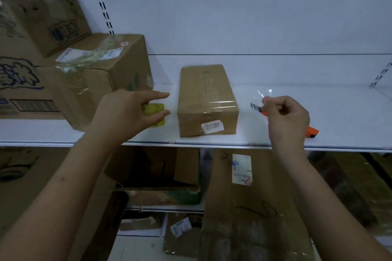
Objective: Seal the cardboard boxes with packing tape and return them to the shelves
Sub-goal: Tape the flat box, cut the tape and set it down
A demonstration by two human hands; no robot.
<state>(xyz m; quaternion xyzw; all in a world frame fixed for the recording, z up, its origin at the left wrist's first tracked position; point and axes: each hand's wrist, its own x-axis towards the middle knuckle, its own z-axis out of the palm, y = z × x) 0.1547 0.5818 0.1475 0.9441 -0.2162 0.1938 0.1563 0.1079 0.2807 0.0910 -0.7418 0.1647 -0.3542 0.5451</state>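
A small cardboard box with clear tape across its top and a white label on its front stands on the white shelf. My left hand is just left of the box and holds a yellow-green tape roll between thumb and fingers. To the right of the box, my right hand grips an orange utility knife with its blade end pointing left. The same hand pinches a scrap of clear tape at its fingertips.
Larger cardboard boxes are stacked at the shelf's left end, close to my left hand. Below the shelf stand an open box and a tall labelled carton. The shelf's front edge runs just under both wrists.
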